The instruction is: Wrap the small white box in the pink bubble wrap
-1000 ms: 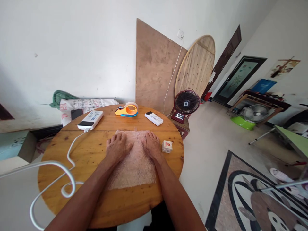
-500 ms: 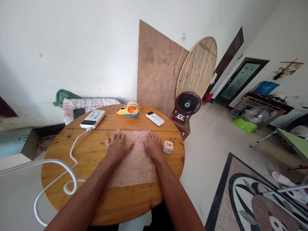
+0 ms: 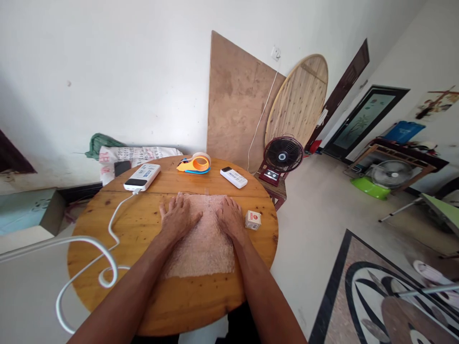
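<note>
A sheet of bubble wrap (image 3: 204,248) lies flat on the round wooden table (image 3: 96,220). My left hand (image 3: 179,216) rests palm down over its left edge, fingers spread and thumb pointing inward. On the opposite edge lies my right hand (image 3: 230,217), also flat with its fingers stretched out. Just right of that hand stands a small printed box (image 3: 253,220). Beyond the wrap are an orange and blue tape dispenser (image 3: 195,163) and a white power bank (image 3: 234,177). A larger white power bank (image 3: 142,177) sits at the far left with a cable plugged in.
The thick white cable (image 3: 114,224) loops over the table's left edge. A dark red fan (image 3: 283,155) stands on a stool behind the right side. A brown board (image 3: 240,100) and a round wooden panel (image 3: 299,98) lean on the wall. Sacks (image 3: 143,154) lie behind the table.
The whole view has shifted slightly, so everything appears a little further right. Both hands stay flat on the bubble wrap, with hardly any movement.
</note>
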Demonstrator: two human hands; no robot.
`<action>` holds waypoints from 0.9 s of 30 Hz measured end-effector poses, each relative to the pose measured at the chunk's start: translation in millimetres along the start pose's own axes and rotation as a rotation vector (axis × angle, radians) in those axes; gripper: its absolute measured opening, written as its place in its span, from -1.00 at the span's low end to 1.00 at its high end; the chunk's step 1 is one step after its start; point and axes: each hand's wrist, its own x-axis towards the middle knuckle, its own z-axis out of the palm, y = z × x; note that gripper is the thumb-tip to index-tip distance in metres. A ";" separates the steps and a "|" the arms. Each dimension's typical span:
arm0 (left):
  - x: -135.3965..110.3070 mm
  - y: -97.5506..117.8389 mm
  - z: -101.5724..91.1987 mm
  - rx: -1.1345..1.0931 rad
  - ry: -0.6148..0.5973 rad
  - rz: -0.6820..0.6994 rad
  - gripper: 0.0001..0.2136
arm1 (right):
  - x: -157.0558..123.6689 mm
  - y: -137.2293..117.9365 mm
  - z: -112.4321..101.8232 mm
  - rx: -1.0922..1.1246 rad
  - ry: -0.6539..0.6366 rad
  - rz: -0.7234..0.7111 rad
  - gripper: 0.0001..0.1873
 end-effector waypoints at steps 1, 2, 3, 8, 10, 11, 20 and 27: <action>-0.1 0.1 -0.6 -0.002 -0.005 0.003 -0.41 | 0.0 0.2 -0.3 0.001 -0.004 0.003 -0.47; -0.2 0.1 -1.1 -0.005 -0.007 0.005 -0.41 | -0.1 0.5 -0.6 0.004 -0.008 0.003 -0.47; -0.4 0.1 -1.3 -0.007 -0.008 0.006 -0.41 | -0.1 0.9 -0.8 0.009 -0.011 0.001 -0.48; -4.8 1.8 -4.3 -0.022 0.043 0.005 -0.42 | 0.0 3.0 -0.4 0.031 -0.010 -0.020 -0.49; -8.5 4.9 -10.9 -0.020 0.071 0.037 -0.48 | 0.6 3.3 0.3 0.030 -0.018 -0.018 -0.49; -10.7 7.2 -16.0 -0.017 0.063 0.075 -0.53 | 1.0 3.3 0.6 0.029 -0.024 -0.015 -0.49; -61.9 32.2 -45.3 -0.033 -0.103 0.486 -0.61 | 1.7 2.7 0.0 0.047 -0.020 -0.009 -0.50; -98.3 23.0 -19.9 -0.086 -0.092 0.526 -0.50 | -1.5 1.4 -2.5 0.033 0.011 -0.003 -0.57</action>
